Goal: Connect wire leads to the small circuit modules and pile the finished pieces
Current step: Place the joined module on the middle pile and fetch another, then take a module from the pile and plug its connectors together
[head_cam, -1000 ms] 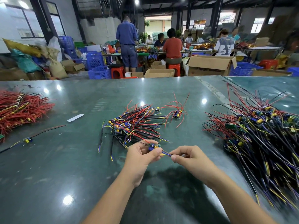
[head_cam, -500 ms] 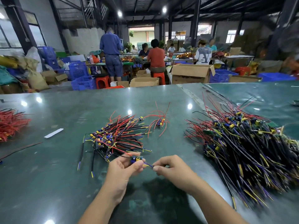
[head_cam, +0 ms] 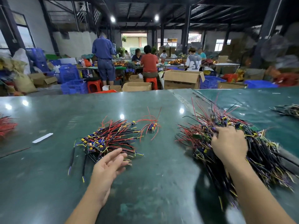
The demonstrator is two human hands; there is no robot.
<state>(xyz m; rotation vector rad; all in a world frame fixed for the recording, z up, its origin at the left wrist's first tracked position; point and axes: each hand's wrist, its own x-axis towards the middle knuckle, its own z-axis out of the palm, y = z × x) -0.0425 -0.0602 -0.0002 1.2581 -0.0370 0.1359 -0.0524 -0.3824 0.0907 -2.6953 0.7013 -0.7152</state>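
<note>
The left hand [head_cam: 108, 167] hovers with fingers spread and relaxed, holding nothing, at the near edge of the small pile of wired modules [head_cam: 106, 139] on the green worktop [head_cam: 48, 183]. The right hand [head_cam: 229, 145] rests on the large pile of wired modules [head_cam: 262, 159] to the right; its fingers reach into the wires, and whether they grip any cannot be told.

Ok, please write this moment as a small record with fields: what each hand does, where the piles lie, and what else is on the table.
left hand: open, fingers spread, holds nothing, beside the near edge of the centre pile
right hand: on top of the right pile, fingers reaching in; grip unclear
centre pile: wired modules, red and black leads
right pile: larger, mostly black leads
single module: lies apart, behind the centre pile
red wire bundle: far left edge
white strip: left of the centre pile
table: dark green, glossy
</note>
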